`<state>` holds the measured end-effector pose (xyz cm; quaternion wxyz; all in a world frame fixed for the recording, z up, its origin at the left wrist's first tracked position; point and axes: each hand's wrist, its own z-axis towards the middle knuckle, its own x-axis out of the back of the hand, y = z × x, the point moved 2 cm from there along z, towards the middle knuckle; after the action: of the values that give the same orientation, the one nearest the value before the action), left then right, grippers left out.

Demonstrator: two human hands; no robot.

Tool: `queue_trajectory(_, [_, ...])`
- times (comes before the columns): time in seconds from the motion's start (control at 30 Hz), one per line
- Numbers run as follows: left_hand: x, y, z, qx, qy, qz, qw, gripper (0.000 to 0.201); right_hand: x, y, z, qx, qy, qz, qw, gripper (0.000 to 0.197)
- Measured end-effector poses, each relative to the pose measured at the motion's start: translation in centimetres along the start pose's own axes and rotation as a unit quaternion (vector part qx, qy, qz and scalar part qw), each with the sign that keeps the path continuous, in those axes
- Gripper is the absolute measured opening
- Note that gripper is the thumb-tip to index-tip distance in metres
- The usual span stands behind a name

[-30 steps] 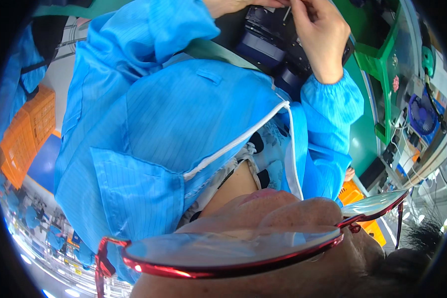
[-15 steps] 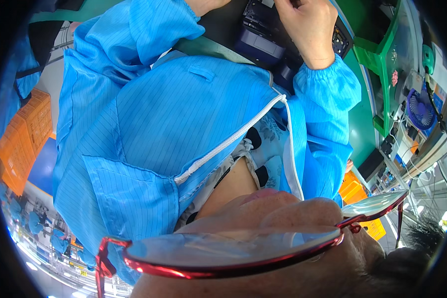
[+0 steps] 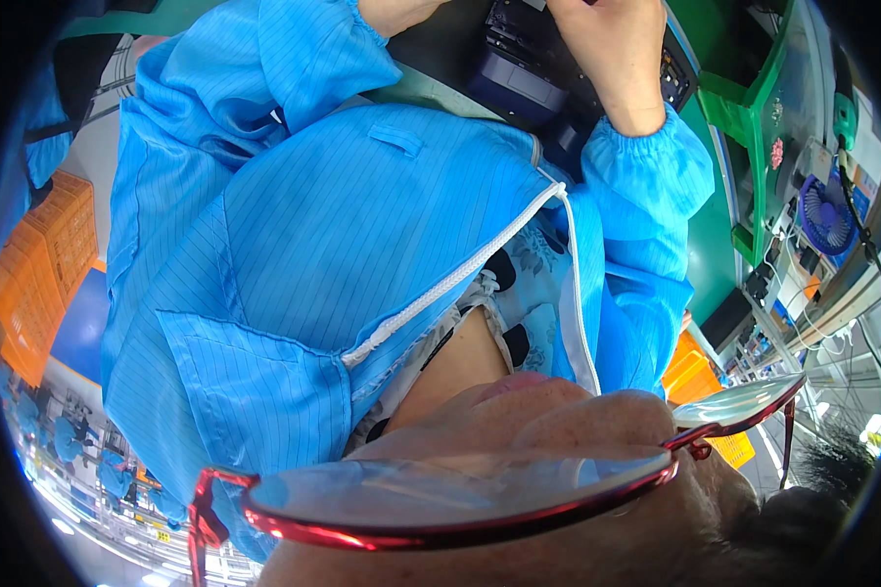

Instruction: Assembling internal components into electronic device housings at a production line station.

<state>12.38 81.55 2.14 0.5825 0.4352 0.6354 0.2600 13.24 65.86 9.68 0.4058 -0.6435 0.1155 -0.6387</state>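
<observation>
At the top edge my right hand (image 3: 617,44) reaches over a dark, boxy thing (image 3: 519,83) with a smooth purple-black panel; I cannot tell its kind. Its fingers are bent inward and partly cut off by the frame; what they grip is hidden. Close beside that wrist lies a black part (image 3: 673,78) with small light spots. Of my left hand (image 3: 401,12) only the wrist and heel show, left of the boxy thing, over a dark surface. The fingers of this hand are outside the picture. Both arms wear blue striped sleeves.
A green frame (image 3: 739,108) stands right of my right arm, with a purple fan (image 3: 827,213) and cables beyond it. Orange crates (image 3: 49,259) are stacked at the left, near a blue surface (image 3: 80,323). Another orange crate (image 3: 695,367) is at the lower right.
My right hand has shifted slightly up and right, so less of its fingers shows. The left wrist has moved a little at the top edge. The boxy thing appears slightly shifted.
</observation>
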Motion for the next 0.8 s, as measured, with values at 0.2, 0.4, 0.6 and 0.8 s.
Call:
queue_trajectory(0.2, [3.0,-0.1,-1.1,-0.032,-0.013,0.088,0.996,0.02,-1.7,-0.1,-0.3,0.096,-0.026,-0.002,0.995,0.006])
queue_trajectory(0.4, [3.1,2.0,-1.9,-0.316,-0.098,0.569,0.753,0.027,-0.7,1.9,-0.3,0.109,-0.089,-0.063,0.988,0.008])
queue_trajectory(0.6, [2.9,1.9,-2.4,-0.321,-0.112,0.595,0.728,0.028,-0.7,1.5,-0.6,0.128,-0.091,-0.086,0.984,0.009])
queue_trajectory(0.8, [3.3,1.2,-3.1,-0.316,-0.108,0.611,0.718,0.027,-1.8,1.8,-1.0,0.119,-0.097,-0.08,0.985,0.009])
